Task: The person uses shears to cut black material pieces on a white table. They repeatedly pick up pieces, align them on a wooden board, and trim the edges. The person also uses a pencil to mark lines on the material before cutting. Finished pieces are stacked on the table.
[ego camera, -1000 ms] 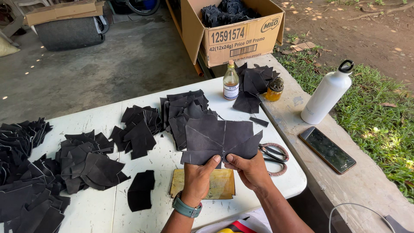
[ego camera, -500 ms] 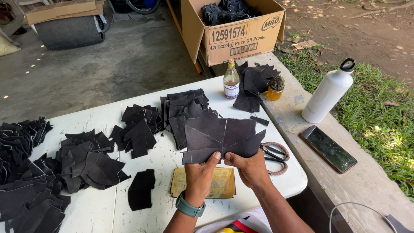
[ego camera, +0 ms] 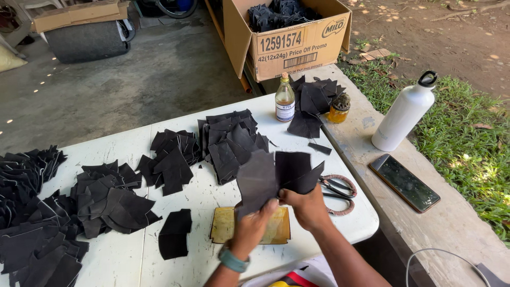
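Both hands held a black fabric piece [ego camera: 276, 178] up over the near edge of the white counter [ego camera: 202, 199]. The left hand [ego camera: 254, 226], with a teal wristband [ego camera: 232, 260], had its grip closed on the lower left part of the piece; the right hand [ego camera: 304, 206] had its grip closed on the lower right part. The two grips sat just beside each other, and the piece fanned upward from them in dark folded flaps.

Directly under the grips a yellowish board [ego camera: 226, 226] lay flat on the counter. Just right of the right grip lay a pair of scissors [ego camera: 337, 190] with reddish handles. Left of the left grip sat a small black stack [ego camera: 174, 234], and further left a wide spread of black cut pieces [ego camera: 106, 199].

Beyond the grips stood a larger pile of black pieces [ego camera: 231, 141], then a small glass bottle [ego camera: 285, 98] and a little jar of amber stuff [ego camera: 339, 110] beside more black pieces [ego camera: 313, 103]. Off to the right, on a concrete ledge [ego camera: 451, 223], lay a dark phone [ego camera: 405, 182] and stood a white water bottle [ego camera: 404, 114]. Farthest away, a cardboard box [ego camera: 297, 45] held more dark fabric.
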